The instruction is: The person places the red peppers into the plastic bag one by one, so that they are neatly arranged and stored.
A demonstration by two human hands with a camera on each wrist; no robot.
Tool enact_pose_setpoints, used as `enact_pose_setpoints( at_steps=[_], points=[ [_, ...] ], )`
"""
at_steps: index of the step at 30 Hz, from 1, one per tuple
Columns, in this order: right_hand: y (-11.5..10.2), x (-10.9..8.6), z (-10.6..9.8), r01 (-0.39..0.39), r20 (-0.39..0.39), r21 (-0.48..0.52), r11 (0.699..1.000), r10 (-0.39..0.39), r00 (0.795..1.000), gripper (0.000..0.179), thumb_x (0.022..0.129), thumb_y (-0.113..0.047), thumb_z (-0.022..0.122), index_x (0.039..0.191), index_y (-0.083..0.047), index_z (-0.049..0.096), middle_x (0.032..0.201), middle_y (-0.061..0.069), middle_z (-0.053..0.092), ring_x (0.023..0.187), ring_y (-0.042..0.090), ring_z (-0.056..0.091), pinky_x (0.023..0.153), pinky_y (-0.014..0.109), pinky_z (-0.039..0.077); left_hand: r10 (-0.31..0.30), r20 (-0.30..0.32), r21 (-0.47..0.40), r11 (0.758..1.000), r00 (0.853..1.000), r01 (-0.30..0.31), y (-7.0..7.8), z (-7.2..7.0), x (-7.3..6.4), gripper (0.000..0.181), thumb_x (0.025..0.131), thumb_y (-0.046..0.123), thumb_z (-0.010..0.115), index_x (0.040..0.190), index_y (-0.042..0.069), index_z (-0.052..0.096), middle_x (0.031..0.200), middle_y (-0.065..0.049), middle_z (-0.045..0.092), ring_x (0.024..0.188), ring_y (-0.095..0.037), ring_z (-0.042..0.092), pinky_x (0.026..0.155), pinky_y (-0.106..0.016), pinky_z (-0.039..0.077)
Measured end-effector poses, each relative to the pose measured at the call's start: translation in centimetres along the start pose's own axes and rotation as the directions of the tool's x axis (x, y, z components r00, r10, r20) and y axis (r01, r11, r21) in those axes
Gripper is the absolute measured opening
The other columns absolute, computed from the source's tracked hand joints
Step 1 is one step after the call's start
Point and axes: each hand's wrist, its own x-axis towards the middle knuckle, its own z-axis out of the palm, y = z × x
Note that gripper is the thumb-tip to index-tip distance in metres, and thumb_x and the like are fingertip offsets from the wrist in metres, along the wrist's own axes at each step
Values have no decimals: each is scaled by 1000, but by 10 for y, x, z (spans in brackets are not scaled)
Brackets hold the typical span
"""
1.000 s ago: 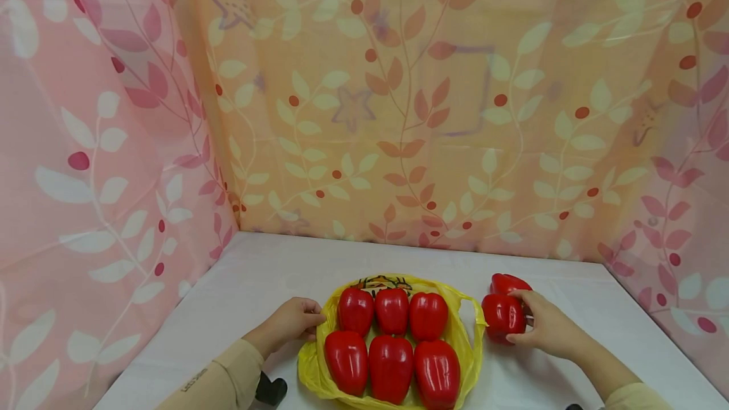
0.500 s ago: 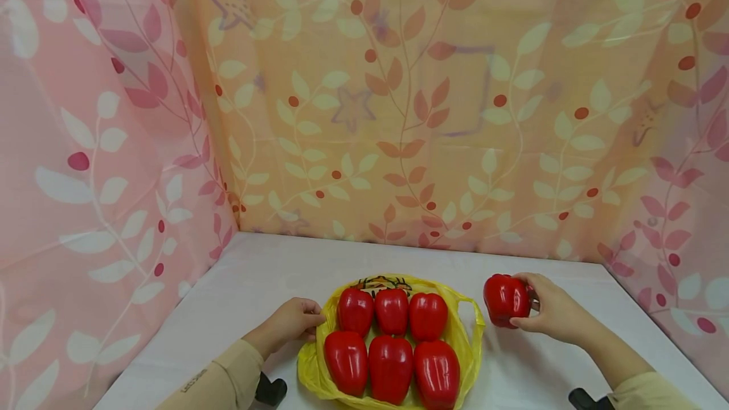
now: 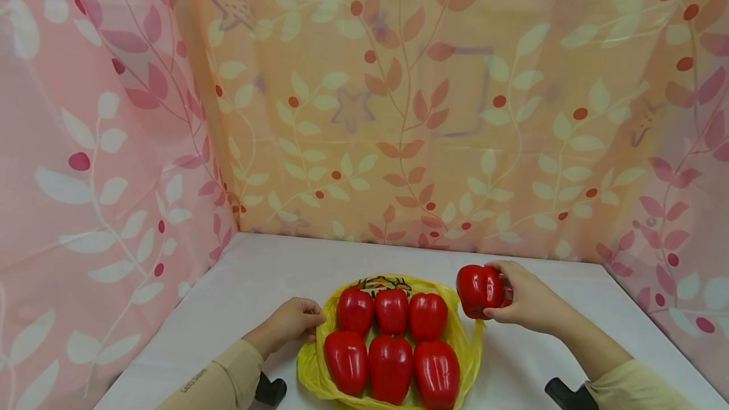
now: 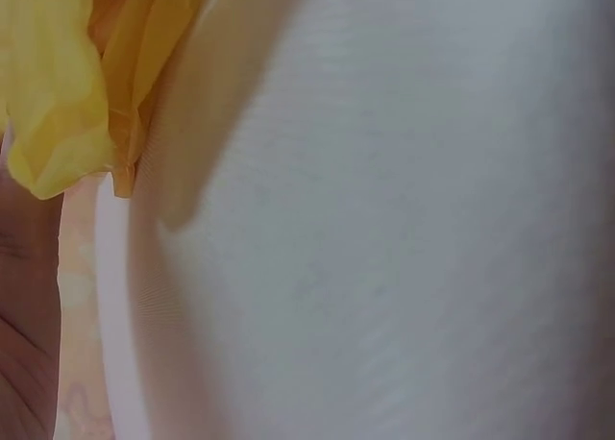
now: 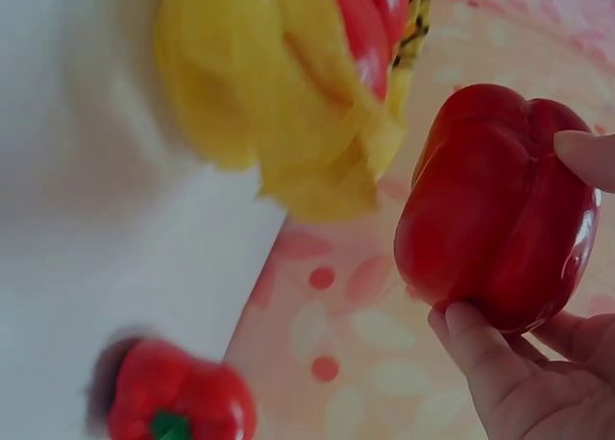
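Note:
My right hand point(image 3: 526, 299) holds a red bell pepper point(image 3: 478, 290) in the air, over the right edge of an open yellow plastic bag point(image 3: 310, 366). In the right wrist view, the thumb is on one side of this pepper point(image 5: 490, 209) and the fingers on the other. Inside the bag, several red bell peppers point(image 3: 390, 366) lie in two rows. My left hand point(image 3: 290, 320) pinches the bag's left rim. The left wrist view catches a fold of the bag point(image 4: 67, 104) beside part of the left hand point(image 4: 29, 305).
Another red bell pepper with a green stem point(image 5: 178, 397) lies on the white table point(image 5: 144, 257) in the right wrist view; in the head view the right hand mostly covers it. Patterned curtains point(image 3: 353, 100) enclose the table at the back and sides. Black pieces point(image 3: 569, 393) sit at both wrists.
My right hand has lifted the bell pepper off the table and carried it left to the bag's right edge. The left hand and the bag have stayed in place.

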Motion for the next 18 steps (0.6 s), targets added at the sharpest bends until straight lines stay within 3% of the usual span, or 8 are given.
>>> enact_pose_setpoints(
  at_steps=[18],
  points=[
    [-61,25,40,66,106,112,992,-77,991,82,61,-30,83,128,-7,42,120,8,49,107,29,53,74,40,54,1,-2,-11,1000,1000,-1,1,-3,-1,20,84,25,65,84,5,62,70,-3,56,60,-14,53,61,-26,53]
  ],
)
